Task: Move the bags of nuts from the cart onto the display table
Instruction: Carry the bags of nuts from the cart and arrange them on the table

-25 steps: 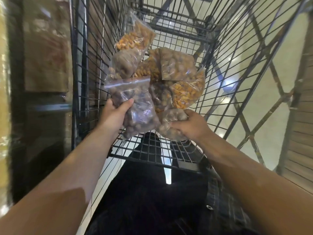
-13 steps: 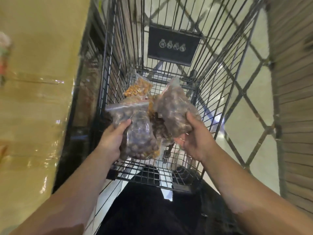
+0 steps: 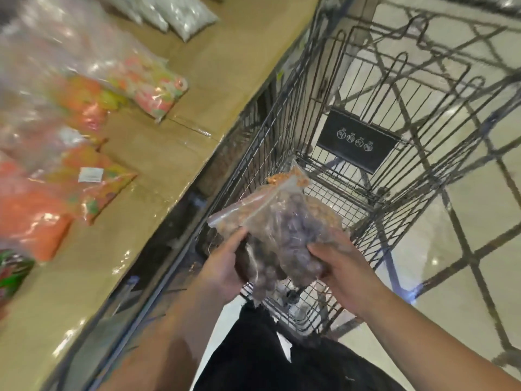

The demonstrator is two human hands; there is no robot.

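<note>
Two clear zip bags of brown nuts (image 3: 284,235) are pressed together above the near end of the wire cart (image 3: 338,114). My left hand (image 3: 222,266) grips them from the left and my right hand (image 3: 335,266) from the right. Behind them in the cart lie more bags with orange-brown nuts (image 3: 284,179), mostly hidden by the held bags. The display table (image 3: 174,153), a tan surface under clear film, runs along the cart's left side.
Bags of coloured sweets (image 3: 146,83) and orange packets (image 3: 93,187) lie on the table's left part. Grey-white bags (image 3: 180,15) sit at its far end. A black sign plate (image 3: 358,139) hangs on the cart's far wall. Tiled floor lies to the right.
Both hands have brought their bags together and lifted them higher in the cart. My view has swung left, so the table and its goods now show.
</note>
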